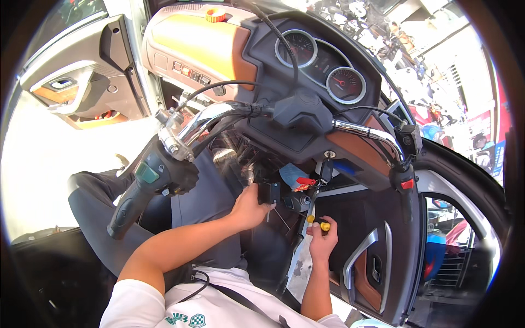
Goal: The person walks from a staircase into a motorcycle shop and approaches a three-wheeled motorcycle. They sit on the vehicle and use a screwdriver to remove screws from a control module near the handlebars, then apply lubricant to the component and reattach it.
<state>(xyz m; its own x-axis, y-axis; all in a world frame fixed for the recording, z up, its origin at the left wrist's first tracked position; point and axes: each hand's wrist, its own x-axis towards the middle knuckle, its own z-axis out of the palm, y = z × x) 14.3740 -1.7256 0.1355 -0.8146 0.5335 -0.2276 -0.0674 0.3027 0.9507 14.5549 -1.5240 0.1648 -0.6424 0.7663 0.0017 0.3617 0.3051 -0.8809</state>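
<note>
My left hand [252, 209] reaches in below the handlebar, its fingers closed on a small black box-shaped part [270, 193]. To the right, my right hand [322, 240] is held up near the open door, gripping a tool with a yellow-and-black handle [325, 226]. The working end of that tool is hard to make out, so its kind cannot be told. Just above the hands, a key [326, 170] hangs from the ignition with a red tag [304, 183] beside it. Loose wiring [249, 169] shows in the opening behind the left hand.
A chrome handlebar [219, 115] with a black left grip [134, 202] and a right grip [406, 191] crosses above my hands. Beyond it stand round gauges [345, 85] in a dark dashboard. Doors hang open at the left [82, 82] and right [350, 229].
</note>
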